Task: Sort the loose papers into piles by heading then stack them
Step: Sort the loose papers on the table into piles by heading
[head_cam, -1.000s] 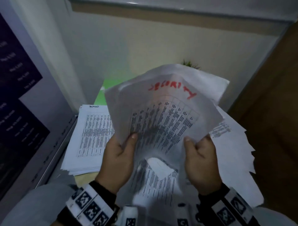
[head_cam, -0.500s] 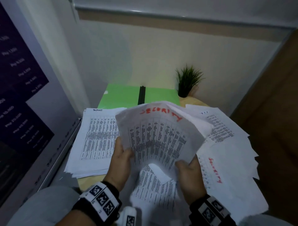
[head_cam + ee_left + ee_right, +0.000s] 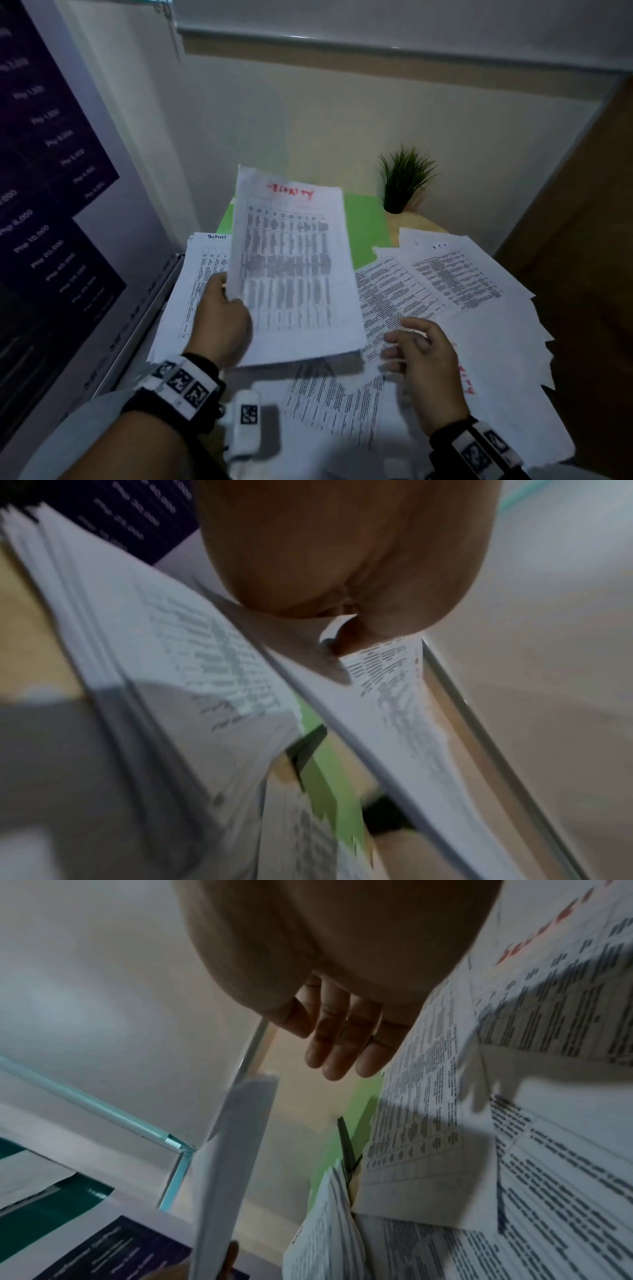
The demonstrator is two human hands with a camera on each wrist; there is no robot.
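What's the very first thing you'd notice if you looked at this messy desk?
Probably the bundle of papers held up in the middle by the left hand, with red handwriting across its top. Next, the spread of loose papers fanned over the right side of the desk, with the right hand open above them. At the back stands a small spiky green plant beside a bright green folder.

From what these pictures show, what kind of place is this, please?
Probably a small office desk or service counter. Printed sheets with handwritten headings cover a wooden desk, a dark poster on the left lists peso amounts, and a small potted plant stands beside a green folder at the back wall.
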